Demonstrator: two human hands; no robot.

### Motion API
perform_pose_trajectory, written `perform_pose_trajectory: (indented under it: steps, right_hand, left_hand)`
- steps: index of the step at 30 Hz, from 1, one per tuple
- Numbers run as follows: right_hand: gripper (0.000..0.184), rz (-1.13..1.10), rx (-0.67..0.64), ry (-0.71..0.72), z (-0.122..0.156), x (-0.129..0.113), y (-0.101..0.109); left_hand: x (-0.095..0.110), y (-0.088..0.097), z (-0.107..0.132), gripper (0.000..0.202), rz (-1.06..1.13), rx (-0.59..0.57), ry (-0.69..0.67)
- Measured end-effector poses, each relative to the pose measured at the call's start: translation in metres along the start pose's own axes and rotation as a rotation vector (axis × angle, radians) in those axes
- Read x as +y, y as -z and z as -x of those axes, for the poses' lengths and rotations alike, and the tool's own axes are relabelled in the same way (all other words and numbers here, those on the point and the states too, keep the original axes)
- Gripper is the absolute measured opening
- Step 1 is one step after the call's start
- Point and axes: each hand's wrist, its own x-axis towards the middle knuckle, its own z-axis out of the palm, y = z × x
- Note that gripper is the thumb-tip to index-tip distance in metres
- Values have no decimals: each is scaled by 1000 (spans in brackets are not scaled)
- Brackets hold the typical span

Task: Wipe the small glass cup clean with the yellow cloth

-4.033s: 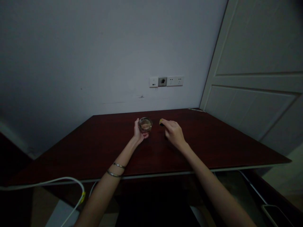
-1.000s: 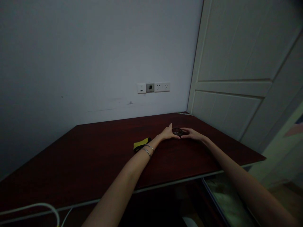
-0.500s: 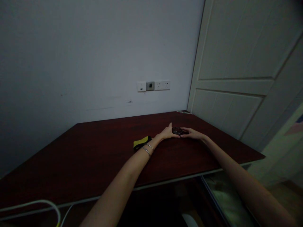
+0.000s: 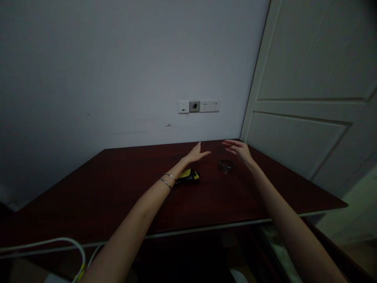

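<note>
A small round glass ashtray (image 4: 226, 166) rests on the dark red tabletop (image 4: 126, 188), touched by neither hand. Beyond it and to the left is my left hand (image 4: 196, 153), empty, with thumb and fingers apart. My right hand (image 4: 238, 149) is raised just past the ashtray on the right side, fingers spread and holding nothing. Beneath my left wrist, which wears two bracelets, lies a yellow and black pouch-like item (image 4: 188, 175); my forearm hides part of it.
Wall sockets (image 4: 198, 106) sit above the table's back edge. A panelled white door (image 4: 300, 122) stands along the right side. At the front left, a white cable (image 4: 67, 239) loops over the table edge.
Both hands have let go of the ashtray and drawn apart, moving toward the back of the table. The ashtray stays on the tabletop. More of the yellow and black item shows.
</note>
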Motion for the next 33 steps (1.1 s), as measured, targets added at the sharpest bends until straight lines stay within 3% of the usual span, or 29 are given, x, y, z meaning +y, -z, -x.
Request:
perform_pose_trajectory:
  steps: [6,12,19,27,33]
  right_hand:
    - [32,152,-217,51,-7,4,-88]
    - [34,590,-299,64,-11,53,-146]
    - [35,771,-372,125,2,91,-153]
    - [36,835,-429,192,6,96,-149]
    - [36,845,-443,222,10,93,-150]
  left_hand:
    - [-60,45,30,86,-14,92,296]
    - [-113,75,76,79,-94,131,443]
    - [-137,79,110,66,-166,143,444]
    - [-139,70,123,67,-428,42,367]
    - [-132,70,126,69,-428,39,366]
